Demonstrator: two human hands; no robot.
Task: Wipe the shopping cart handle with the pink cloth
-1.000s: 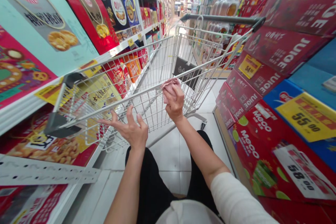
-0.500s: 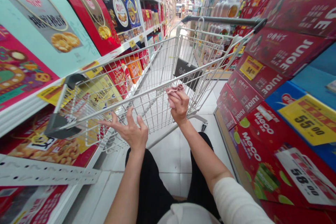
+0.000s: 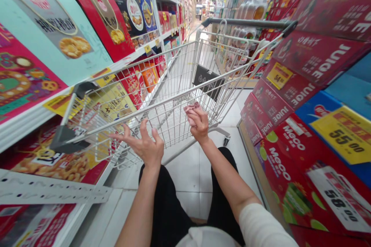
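A wire shopping cart [image 3: 174, 69] stands tilted in a store aisle in front of me, its basket bare. My right hand [image 3: 198, 123] is closed on a small pink cloth [image 3: 191, 108] and sits just below the cart's near top rail. My left hand [image 3: 145, 144] hovers with fingers spread close to the near side of the cart, holding nothing. The cart's grey handle bar [image 3: 246, 22] is at the far end.
Shelves of biscuit gift boxes [image 3: 72, 42] line the left. Stacked red juice cartons [image 3: 304, 96] with yellow price tags [image 3: 339, 133] line the right. White tile floor [image 3: 185, 177] runs under the cart, and the aisle continues far ahead.
My right hand with the pink cloth has dropped from on the cart rail to just below it. The left hand has barely moved.
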